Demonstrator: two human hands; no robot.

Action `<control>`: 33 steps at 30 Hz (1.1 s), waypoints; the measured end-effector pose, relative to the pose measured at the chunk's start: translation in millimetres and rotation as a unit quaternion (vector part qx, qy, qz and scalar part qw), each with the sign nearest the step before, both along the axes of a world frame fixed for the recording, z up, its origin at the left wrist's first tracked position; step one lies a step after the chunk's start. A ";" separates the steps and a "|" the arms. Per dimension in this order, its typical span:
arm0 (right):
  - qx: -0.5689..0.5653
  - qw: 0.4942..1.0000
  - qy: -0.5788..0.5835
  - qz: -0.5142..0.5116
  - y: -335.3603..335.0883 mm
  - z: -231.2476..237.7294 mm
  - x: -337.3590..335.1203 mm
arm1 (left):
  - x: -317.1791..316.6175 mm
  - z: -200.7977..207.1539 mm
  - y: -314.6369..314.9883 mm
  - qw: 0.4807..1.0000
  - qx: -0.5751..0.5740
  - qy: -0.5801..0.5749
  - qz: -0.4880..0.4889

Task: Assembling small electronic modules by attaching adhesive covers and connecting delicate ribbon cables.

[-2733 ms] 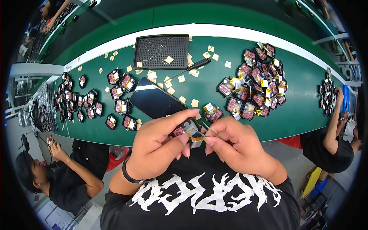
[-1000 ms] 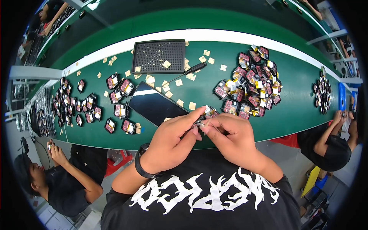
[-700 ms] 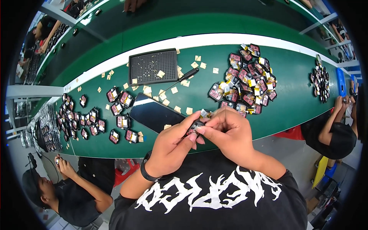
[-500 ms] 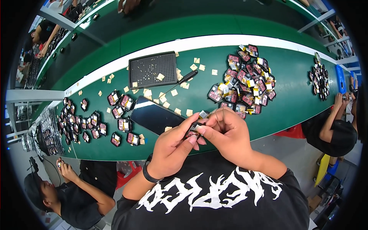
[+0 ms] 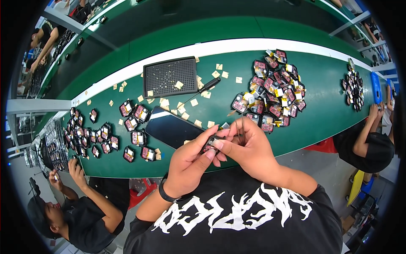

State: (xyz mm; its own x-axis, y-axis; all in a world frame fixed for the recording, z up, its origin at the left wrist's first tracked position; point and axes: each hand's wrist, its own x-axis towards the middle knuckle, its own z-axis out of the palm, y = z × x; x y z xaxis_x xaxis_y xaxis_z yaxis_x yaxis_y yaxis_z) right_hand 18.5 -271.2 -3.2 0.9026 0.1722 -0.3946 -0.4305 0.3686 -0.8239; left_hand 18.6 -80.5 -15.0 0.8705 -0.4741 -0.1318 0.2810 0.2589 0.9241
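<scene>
Close to the table's near edge, my left hand (image 5: 186, 164) is closed round a small black electronic device (image 5: 209, 146), its open casing mostly covered by fingers. My right hand (image 5: 253, 146) meets it from the other side, thumb pressed on the device's inside. A thin dark tool (image 5: 242, 125), like tweezers, is tucked in the right hand's fingers. A small silver piece (image 5: 224, 126) shows just behind the fingertips. Beyond my left hand lies a dark flat glossy panel (image 5: 174, 127). A heap of similar open devices (image 5: 275, 86) with red boards sits past my right hand.
A black perforated tray (image 5: 169, 76) lies at the back, with a black-handled screwdriver (image 5: 209, 84) by it and small cream squares (image 5: 194, 102) scattered about. More devices (image 5: 137, 138) spread to the left. Co-workers sit at the left (image 5: 80, 216) and the right (image 5: 372, 144).
The silver piece by my fingertips has sunk lower, and my right fingers have shifted slightly over the device. The left co-worker's hands have parted, one reaching to the table.
</scene>
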 end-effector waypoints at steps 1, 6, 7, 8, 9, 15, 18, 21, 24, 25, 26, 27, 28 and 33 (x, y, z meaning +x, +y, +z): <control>-0.001 1.000 -0.007 0.021 -2.0 1.4 1.1 | 1.7 2.2 -0.6 1.000 0.000 0.000 0.000; 0.009 0.997 -0.007 0.082 -8.1 4.6 2.5 | 6.6 7.2 -0.7 0.987 -0.061 0.146 0.029; 0.014 0.997 0.016 0.075 -8.9 7.9 3.8 | 6.4 6.6 0.4 0.987 -0.062 0.146 0.033; 0.018 0.996 0.037 0.073 -9.5 9.9 7.2 | 6.0 5.9 2.3 0.990 -0.023 0.136 0.031; 0.016 0.996 0.034 0.084 -10.6 9.1 6.8 | 5.4 5.7 4.6 0.991 0.016 0.127 0.030; -0.227 0.968 -0.089 0.062 -34.1 8.7 -17.8 | 0.5 18.8 18.9 0.989 0.071 0.112 0.059; -0.406 0.889 -0.182 0.104 -47.4 12.2 -19.9 | 2.5 24.8 35.5 0.991 0.082 0.067 0.085; -0.482 0.813 -0.288 0.154 -51.4 10.4 -15.2 | 1.2 29.3 46.0 0.987 0.091 0.021 0.129; -0.535 0.754 -0.330 0.188 -49.9 10.2 -11.9 | -3.8 31.2 59.4 0.981 0.088 -0.042 0.171; -0.566 0.712 -0.361 0.205 -49.1 9.8 -9.6 | -5.3 33.6 63.4 0.980 0.090 -0.055 0.171; -0.592 0.668 -0.393 0.220 -47.7 8.8 -7.2 | -5.7 39.0 67.8 0.978 0.093 -0.070 0.173; -0.602 0.647 -0.404 0.237 -48.1 7.0 -5.9 | -5.8 42.1 70.1 0.976 0.100 -0.083 0.172; -0.603 0.643 -0.406 0.240 -46.9 8.0 -6.0 | -6.9 44.4 70.8 0.976 0.096 -0.083 0.177; -0.640 0.589 -0.401 0.287 -37.0 7.4 -0.6 | -12.7 60.5 74.7 0.959 0.198 -0.126 0.161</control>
State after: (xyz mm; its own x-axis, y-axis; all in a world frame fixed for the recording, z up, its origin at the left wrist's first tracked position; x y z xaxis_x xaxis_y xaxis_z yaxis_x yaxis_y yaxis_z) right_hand 18.0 -308.2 4.2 0.8251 0.5647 -0.0182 0.5358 -0.7921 -0.2924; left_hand 5.9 -5.8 45.5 0.9911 -0.1323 -0.0112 -0.0007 -0.0896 0.9960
